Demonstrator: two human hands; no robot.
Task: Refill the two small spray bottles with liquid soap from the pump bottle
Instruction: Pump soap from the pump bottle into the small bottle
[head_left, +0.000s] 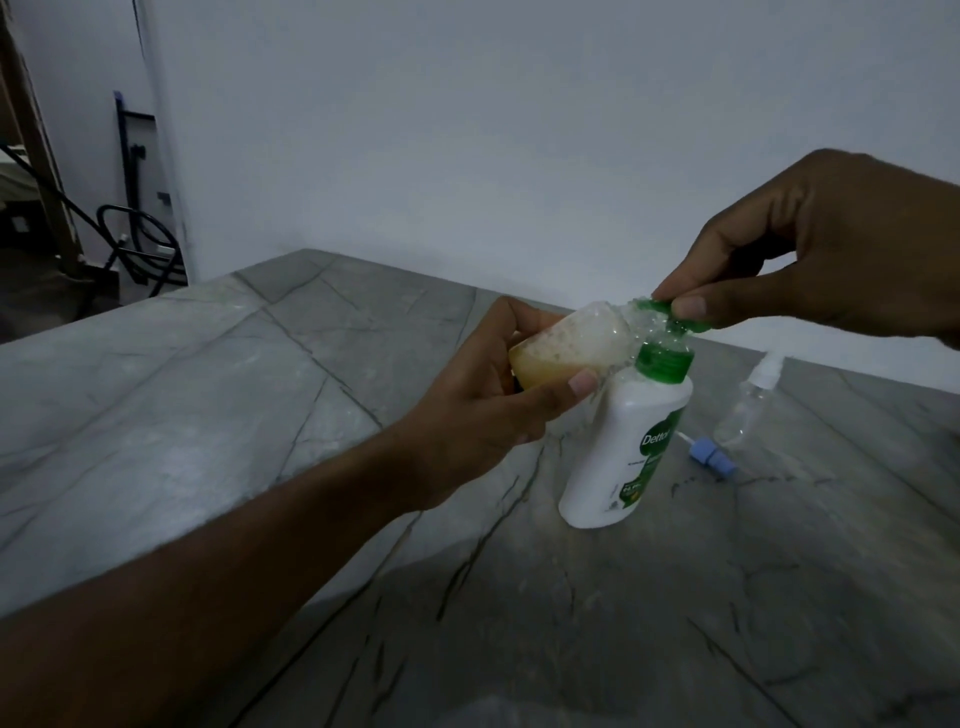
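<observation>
Centre frame, the left hand grips a tilted spray bottle against the pump bottle, whose green pump head the right hand pinches

Open tabletop left; spray bottle, blue cap crowd right.

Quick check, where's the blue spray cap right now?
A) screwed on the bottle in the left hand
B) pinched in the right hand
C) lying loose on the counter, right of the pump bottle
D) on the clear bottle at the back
C: the blue spray cap lies on the counter beside the white pump bottle, touched by neither hand.
</observation>
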